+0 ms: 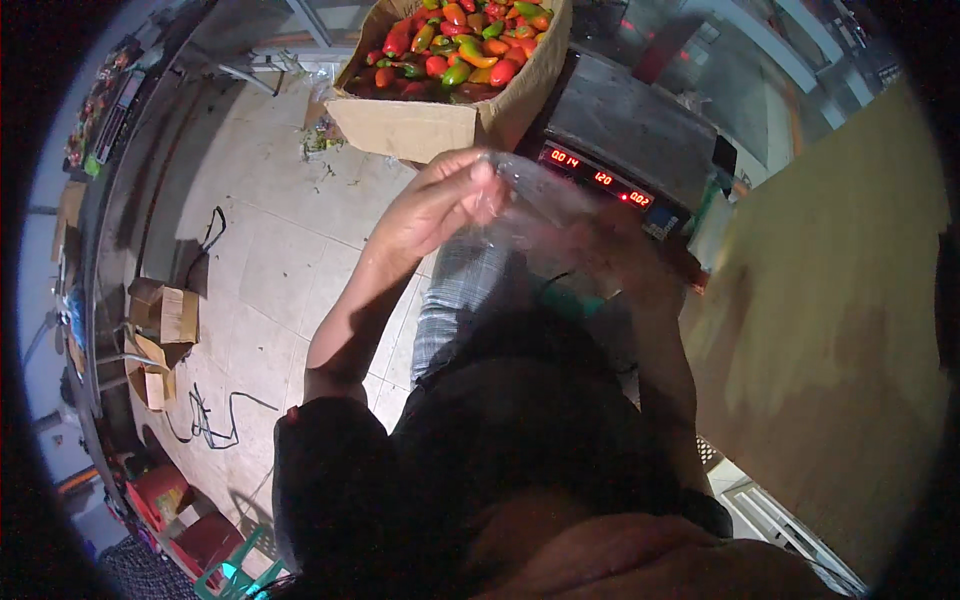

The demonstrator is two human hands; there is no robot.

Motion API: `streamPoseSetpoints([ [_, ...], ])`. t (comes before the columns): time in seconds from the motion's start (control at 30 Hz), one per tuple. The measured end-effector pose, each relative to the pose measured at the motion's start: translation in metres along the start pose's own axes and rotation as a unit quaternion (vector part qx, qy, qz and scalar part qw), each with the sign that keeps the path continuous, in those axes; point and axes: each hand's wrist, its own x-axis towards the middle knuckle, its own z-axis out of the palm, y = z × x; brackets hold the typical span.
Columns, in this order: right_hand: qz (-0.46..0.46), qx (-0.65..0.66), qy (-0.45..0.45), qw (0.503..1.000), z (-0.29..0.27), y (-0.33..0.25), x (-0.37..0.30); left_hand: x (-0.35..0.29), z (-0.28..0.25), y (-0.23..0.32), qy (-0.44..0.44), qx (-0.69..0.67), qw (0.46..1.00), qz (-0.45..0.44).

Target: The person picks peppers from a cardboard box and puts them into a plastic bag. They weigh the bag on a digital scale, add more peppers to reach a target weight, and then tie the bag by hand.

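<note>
Stretched in front of my body is a clear plastic bag (535,192), thin and partly see-through. My left hand (450,200) pinches its edge between thumb and fingers. At the bag's other side is my right hand (618,248), smeared by motion and dim, so its grip does not show clearly. Just beyond the hands stands a digital scale (630,115) with a dark flat platform and lit red digits on its display. A cardboard box (410,125) full of red, orange and green peppers (460,45) sits at the far side, left of the scale.
A large tan board (830,300) rises along the right. Tiled floor (270,250) lies to the left, with small opened cartons (165,320), a black cord (215,425) and scattered plant bits. A green plastic stool (240,570) stands at the lower left, near red containers (165,495).
</note>
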Motion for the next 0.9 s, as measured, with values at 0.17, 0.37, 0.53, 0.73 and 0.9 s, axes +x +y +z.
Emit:
streamPoseSetpoints([
  [0.17,-0.033,-0.201,0.136,0.970,-0.013,-0.001,-0.007,0.007,0.001,-0.003,0.067,-0.031,0.997,-0.039],
  [0.37,-0.045,-0.006,0.153,0.987,-0.058,0.014,-0.028,0.066,-0.070,0.014,0.049,0.433,0.897,0.073],
  [0.53,0.005,-0.105,0.264,0.959,-0.038,0.007,-0.034,0.174,-0.309,0.052,0.324,0.819,0.473,0.028],
  [0.73,0.054,-0.159,0.375,0.912,-0.006,-0.023,-0.042,0.210,-0.344,0.017,0.442,0.775,0.445,-0.076],
  [0.9,0.014,-0.113,0.325,0.939,-0.036,-0.001,-0.064,0.184,-0.266,0.064,0.243,0.669,0.695,-0.103],
])
